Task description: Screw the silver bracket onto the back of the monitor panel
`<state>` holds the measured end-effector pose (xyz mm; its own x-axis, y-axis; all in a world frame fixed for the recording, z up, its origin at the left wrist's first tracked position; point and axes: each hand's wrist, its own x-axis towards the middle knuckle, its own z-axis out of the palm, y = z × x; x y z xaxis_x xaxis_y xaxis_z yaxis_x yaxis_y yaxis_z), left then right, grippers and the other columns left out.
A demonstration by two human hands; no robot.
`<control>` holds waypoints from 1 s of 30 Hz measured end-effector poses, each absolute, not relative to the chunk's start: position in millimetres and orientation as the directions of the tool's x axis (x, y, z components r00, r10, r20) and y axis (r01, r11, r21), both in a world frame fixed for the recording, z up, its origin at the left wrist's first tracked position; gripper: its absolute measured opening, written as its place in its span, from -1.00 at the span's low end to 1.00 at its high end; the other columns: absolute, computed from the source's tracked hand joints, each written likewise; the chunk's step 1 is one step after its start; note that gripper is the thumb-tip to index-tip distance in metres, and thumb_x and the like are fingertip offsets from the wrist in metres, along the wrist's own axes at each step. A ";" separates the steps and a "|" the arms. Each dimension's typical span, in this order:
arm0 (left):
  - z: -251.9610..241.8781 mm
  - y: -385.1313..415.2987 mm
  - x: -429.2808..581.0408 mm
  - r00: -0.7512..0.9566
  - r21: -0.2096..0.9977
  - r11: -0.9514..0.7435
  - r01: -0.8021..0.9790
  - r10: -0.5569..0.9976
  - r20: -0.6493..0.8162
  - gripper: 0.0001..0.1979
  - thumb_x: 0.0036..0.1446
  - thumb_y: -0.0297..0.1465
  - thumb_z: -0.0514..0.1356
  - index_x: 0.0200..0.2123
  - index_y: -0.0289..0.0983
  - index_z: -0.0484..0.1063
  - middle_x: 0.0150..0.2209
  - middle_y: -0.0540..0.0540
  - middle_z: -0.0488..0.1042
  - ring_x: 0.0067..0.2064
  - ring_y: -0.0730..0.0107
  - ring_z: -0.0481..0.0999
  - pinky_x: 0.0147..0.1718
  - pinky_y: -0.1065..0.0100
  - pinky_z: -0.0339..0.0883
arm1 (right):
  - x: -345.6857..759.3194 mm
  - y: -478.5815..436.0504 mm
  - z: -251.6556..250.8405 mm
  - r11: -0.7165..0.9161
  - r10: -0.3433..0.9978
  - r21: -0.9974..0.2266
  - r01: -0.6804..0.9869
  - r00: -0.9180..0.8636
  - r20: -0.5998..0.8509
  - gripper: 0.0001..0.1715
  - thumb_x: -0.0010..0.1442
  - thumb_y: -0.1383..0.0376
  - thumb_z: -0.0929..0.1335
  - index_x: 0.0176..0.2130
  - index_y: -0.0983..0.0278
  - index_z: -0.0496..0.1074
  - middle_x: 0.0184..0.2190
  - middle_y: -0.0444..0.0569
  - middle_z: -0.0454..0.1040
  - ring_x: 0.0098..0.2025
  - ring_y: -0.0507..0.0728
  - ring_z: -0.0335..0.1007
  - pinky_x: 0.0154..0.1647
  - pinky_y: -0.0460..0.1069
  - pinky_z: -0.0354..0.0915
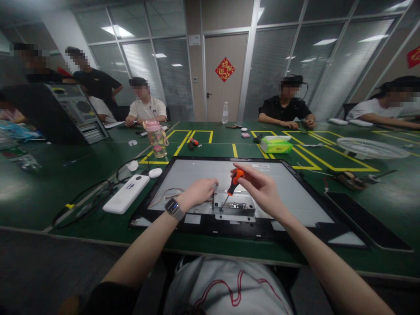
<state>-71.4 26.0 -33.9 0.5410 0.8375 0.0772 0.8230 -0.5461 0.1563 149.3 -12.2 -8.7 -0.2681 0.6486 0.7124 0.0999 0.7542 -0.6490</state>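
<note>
An orange and black screwdriver (236, 178) is held at its handle in my right hand (259, 188), closed around it with the thumb on the near side. Its shaft slants down to the left, and the tip meets the near left corner of a silver metal bracket (243, 211). My left hand (199, 193), with a watch on the wrist, is closed at the bracket's upper left side, its fingertips partly hidden. Under both hands lies a large flat display panel (295, 192) with a pale back and a black frame. Thin wires (167, 194) lie on it left of the bracket.
Left of the panel are a white power bank (127, 194), a white case (155, 173), black cables (93, 199) and a pink-lidded bottle (158, 142). Beyond it sits a green tissue pack (276, 144). A black slab (364, 218) lies right. Several people sit or stand around the table.
</note>
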 end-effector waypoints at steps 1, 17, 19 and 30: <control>-34.1 26.0 -71.6 0.542 0.157 -0.547 0.822 0.837 0.077 -0.74 0.32 -0.48 0.01 0.01 -0.26 0.40 -0.07 -0.18 0.55 -0.03 0.14 0.54 -0.06 0.26 0.36 | 148.4 -12.0 -9.5 0.779 0.625 -0.612 0.140 -0.253 0.738 -0.59 0.28 0.30 0.39 0.11 0.07 0.49 -0.15 0.00 0.55 -0.12 0.17 0.51 -0.06 0.12 0.44; -42.1 31.8 -74.5 0.550 0.183 -0.560 0.808 0.829 0.105 -0.71 0.30 -0.48 0.01 0.03 -0.26 0.40 -0.06 -0.20 0.56 -0.03 0.13 0.54 -0.04 0.22 0.37 | 175.3 2.1 3.5 0.648 0.746 -0.761 0.039 0.171 0.644 -0.70 0.26 0.11 0.39 -0.07 0.19 0.49 -0.35 -0.05 0.55 -0.40 0.15 0.59 -0.35 0.07 0.57; -43.2 32.4 -75.0 0.552 0.183 -0.564 0.806 0.826 0.114 -0.71 0.30 -0.48 0.02 0.03 -0.26 0.40 -0.04 -0.20 0.56 -0.02 0.13 0.54 -0.03 0.21 0.37 | 180.7 2.4 3.2 0.660 0.724 -0.748 0.070 0.208 0.658 -0.74 0.24 0.11 0.41 -0.14 0.21 0.51 -0.32 -0.03 0.56 -0.45 0.14 0.57 -0.41 0.05 0.56; -42.3 31.4 -74.5 0.551 0.173 -0.563 0.808 0.826 0.116 -0.71 0.30 -0.48 0.02 0.03 -0.26 0.40 -0.03 -0.20 0.55 -0.01 0.12 0.54 -0.01 0.20 0.37 | 172.7 -7.4 -6.8 0.713 0.631 -0.628 0.312 0.106 0.769 -0.81 0.23 0.15 0.41 -0.23 0.21 0.55 -0.34 -0.03 0.54 -0.41 0.11 0.52 -0.40 0.02 0.49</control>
